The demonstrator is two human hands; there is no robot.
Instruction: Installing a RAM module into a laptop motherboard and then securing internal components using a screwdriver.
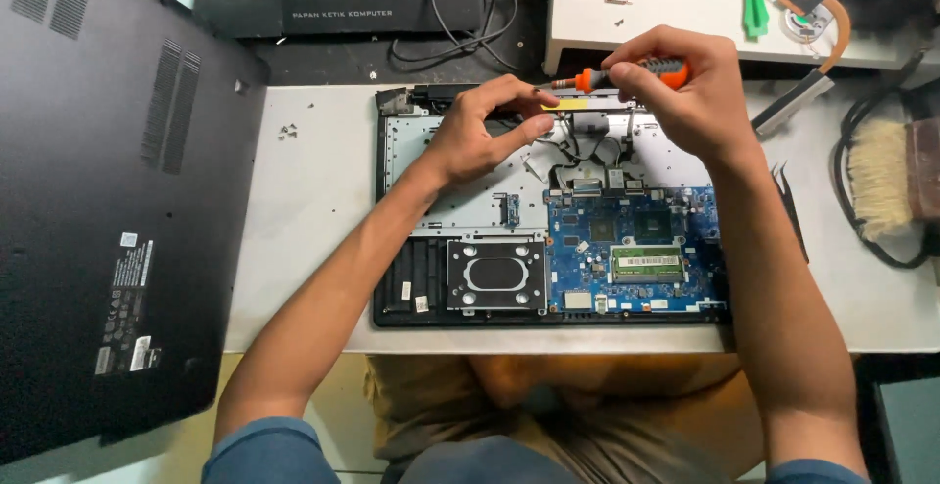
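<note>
An opened laptop base [411,288] lies on a white table [313,200], its blue circuit board [636,249] exposed at the right. My right hand [685,92] grips a screwdriver [607,77] with an orange and grey handle, lying nearly level, tip pointing left over the laptop's far edge. My left hand [485,132] hovers at the far edge, fingers pinched close to the screwdriver tip near a yellow strip [578,104]. A metal drive bay [496,274] sits left of the board.
The laptop's black bottom cover [108,190] lies at the left. Several loose screws [287,132] rest on the table near it. A brush [881,181] and cables sit at the right. A black box [343,0] and a white tray [676,14] with parts stand behind.
</note>
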